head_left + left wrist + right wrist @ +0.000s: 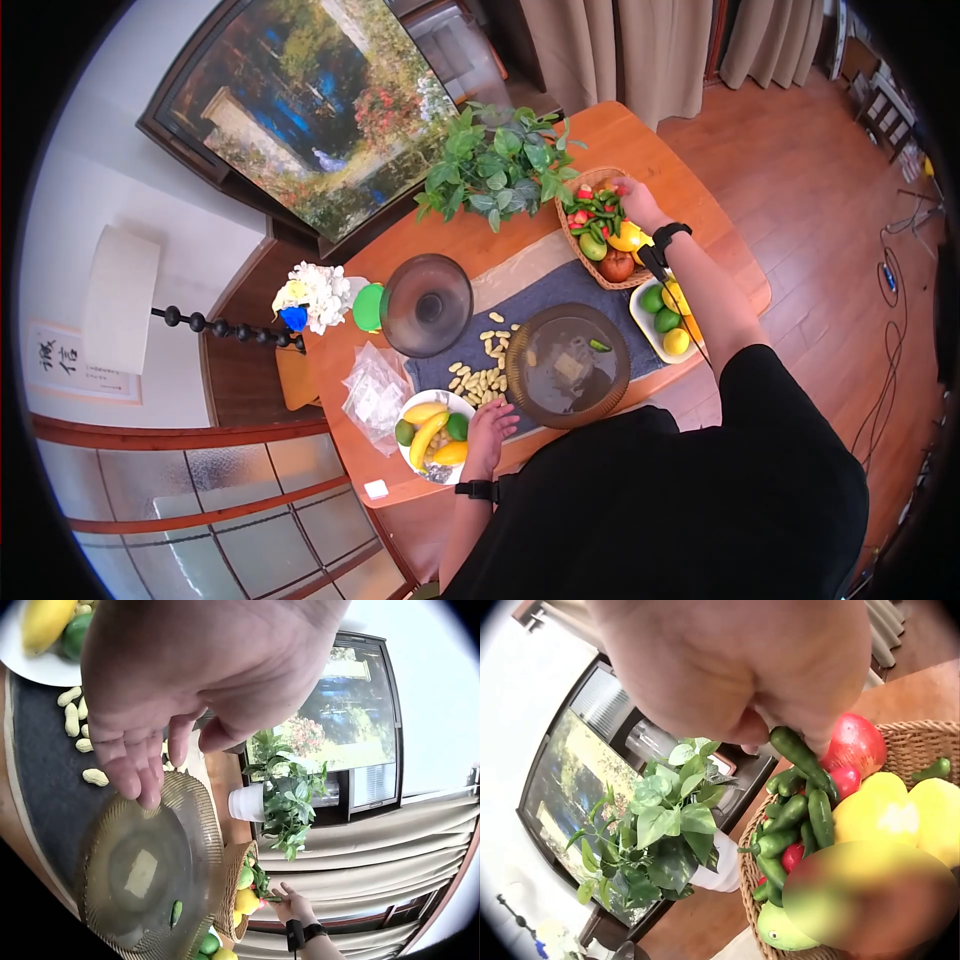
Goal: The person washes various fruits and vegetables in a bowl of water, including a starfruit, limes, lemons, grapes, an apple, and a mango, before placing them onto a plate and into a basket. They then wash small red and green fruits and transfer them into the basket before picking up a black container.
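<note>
My right hand (643,205) is over the wicker basket (571,238), its thumb and fingers pinching a green chili pepper (799,756). More green chilies (780,844), red tomato-like pieces and yellow fruit (877,810) fill the basket beneath it. My left hand (490,435) hovers with fingers loosely extended and holds nothing, between the white fruit plate (405,465) and an amber glass bowl (517,365). In that ribbed bowl a single green chili (176,913) sits in what looks like water. Loose peanuts (470,382) lie beside the bowl on a dark cloth.
A cream tray (648,335) of limes and lemons stands right of the bowl. A dark round dish (405,300), a clear plastic bag (372,395) and a green round object (368,308) are on the left. Potted leaves (500,165) stand at the back near a large screen (300,110).
</note>
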Demonstrator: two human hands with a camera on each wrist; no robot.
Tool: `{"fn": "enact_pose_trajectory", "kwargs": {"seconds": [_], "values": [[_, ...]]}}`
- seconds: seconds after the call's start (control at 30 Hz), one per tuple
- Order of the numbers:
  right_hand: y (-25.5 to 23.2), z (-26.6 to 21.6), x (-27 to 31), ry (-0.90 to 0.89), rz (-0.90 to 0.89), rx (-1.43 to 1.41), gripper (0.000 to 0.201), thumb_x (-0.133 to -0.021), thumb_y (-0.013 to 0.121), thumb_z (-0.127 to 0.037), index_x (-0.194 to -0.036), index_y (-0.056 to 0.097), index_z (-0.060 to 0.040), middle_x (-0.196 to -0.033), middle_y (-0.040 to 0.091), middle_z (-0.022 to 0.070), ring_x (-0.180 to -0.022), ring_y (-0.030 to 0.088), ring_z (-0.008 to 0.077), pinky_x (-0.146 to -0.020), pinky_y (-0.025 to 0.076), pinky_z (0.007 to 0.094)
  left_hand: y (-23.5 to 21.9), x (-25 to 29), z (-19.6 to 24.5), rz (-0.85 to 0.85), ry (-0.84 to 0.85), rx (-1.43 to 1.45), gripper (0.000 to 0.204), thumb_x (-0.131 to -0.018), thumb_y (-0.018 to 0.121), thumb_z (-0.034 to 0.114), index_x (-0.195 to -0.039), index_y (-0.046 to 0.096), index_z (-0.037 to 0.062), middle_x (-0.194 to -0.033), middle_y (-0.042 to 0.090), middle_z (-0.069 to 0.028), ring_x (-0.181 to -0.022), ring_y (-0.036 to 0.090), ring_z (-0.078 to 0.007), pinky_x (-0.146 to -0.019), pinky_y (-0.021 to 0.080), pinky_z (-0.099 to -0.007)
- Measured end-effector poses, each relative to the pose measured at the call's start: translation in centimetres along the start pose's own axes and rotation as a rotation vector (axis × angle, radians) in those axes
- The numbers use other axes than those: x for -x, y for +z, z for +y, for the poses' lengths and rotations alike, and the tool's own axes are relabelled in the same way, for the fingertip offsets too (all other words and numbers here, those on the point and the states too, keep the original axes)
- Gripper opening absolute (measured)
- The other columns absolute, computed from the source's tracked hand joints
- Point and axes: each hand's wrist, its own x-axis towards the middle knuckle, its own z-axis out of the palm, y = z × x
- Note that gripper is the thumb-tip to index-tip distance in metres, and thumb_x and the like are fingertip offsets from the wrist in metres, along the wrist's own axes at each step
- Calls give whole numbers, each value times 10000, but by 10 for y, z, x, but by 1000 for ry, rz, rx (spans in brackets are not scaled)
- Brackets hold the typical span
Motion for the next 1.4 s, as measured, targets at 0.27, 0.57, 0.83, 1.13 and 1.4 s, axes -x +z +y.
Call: {"fn": "enact_pose_trajectory", "kwargs": {"seconds": [0.27, 0.57, 0.83, 1.13, 1.4], "values": [[-5, -10, 9, -150, 334, -189, 324, -917, 507, -26, -1216, 621, 28, -1020, 700, 142, -957, 668, 233, -864, 515, 331, -16, -4, 1, 20, 2, 21, 328, -977, 479, 162, -1271, 502, 17, -1137, 653, -179, -894, 673, -260, -746, 542, -352], [78, -38, 240, -529, -540, 784, 252, -815, 658, -179, -1037, 658, -60, -936, 613, 173, -898, 681, 307, -752, 558, 421, -11, -7, -1, 19, 2, 5, 306, -977, 481, 167, -1239, 527, 15, -1086, 673, -150, -833, 675, -220, -704, 533, -317], [120, 11, 276, -528, -677, 917, 140, -843, 567, -126, -862, 686, -54, -876, 695, 190, -825, 709, 324, -696, 566, 423, -27, -23, -16, 15, -68, -96, 312, -982, 454, 178, -1245, 518, 21, -1070, 670, -146, -789, 653, -211, -669, 517, -314], [73, -38, 167, -403, -3, 695, 115, -931, 529, -147, -951, 549, -35, -787, 642, 188, -734, 676, 352, -643, 551, 449, -37, -21, -22, 31, -100, -91, 323, -986, 469, 196, -1258, 518, 29, -1062, 663, -134, -800, 646, -206, -681, 513, -311], [47, -32, 109, -229, 78, 877, 353, -876, 494, -66, -1215, 581, -27, -1082, 603, 260, -980, 646, 394, -821, 535, 480, -43, -18, -11, 127, 2, -177, 302, -972, 501, 161, -1241, 563, 38, -1043, 672, -97, -740, 647, -144, -614, 503, -257]]}}
